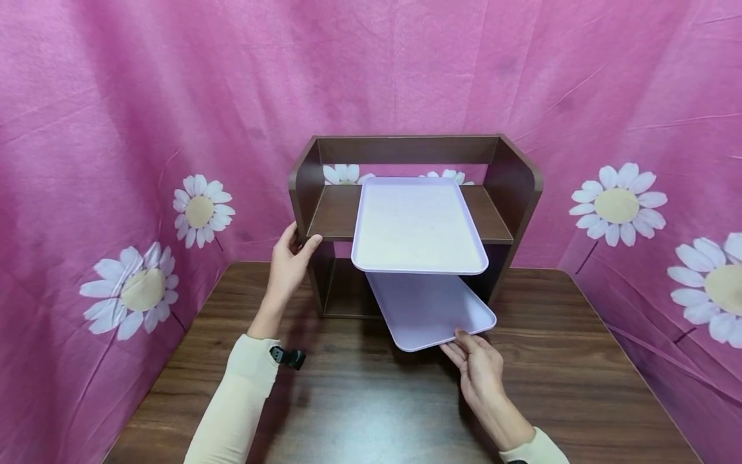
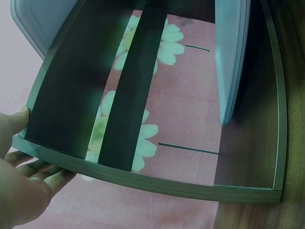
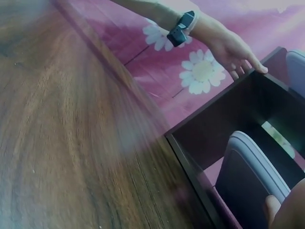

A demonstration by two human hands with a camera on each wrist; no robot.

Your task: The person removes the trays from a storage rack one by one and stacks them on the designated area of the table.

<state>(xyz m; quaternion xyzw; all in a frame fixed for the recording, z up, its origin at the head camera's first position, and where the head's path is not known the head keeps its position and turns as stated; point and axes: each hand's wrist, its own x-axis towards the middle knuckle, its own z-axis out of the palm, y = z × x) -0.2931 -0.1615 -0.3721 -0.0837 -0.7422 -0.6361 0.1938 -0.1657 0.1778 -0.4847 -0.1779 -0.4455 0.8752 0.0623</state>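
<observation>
At the shelf unit (image 1: pixel 406 149), your right hand (image 1: pixel 480 367) pinches the lower tray (image 1: pixel 426 306), askew: hold it level. Your left hand (image 1: pixel 288 261) grips the side panel (image 1: pixel 307 193); brace there.

Worktop (image 1: pixel 371 419): wood grain, smooth, glossy toward the near edge
Upper tray (image 1: pixel 420 222): smooth, plastic by its look, satin sheen
Lower tray (image 1: pixel 429 309): smooth plastic look, duller
Shelf unit (image 1: pixel 406 149): wood-look board, smooth, low sheen
Curtain (image 1: pixel 382 77) beyond worktop's far edge: creased cloth, soft sheen
Sleeves (image 1: pixel 232 399): matt cloth

Head view bright and clear, with glare on the tabletop (image 1: pixel 365 415) at six o'clock; wrist views dimmer, hazier.
</observation>
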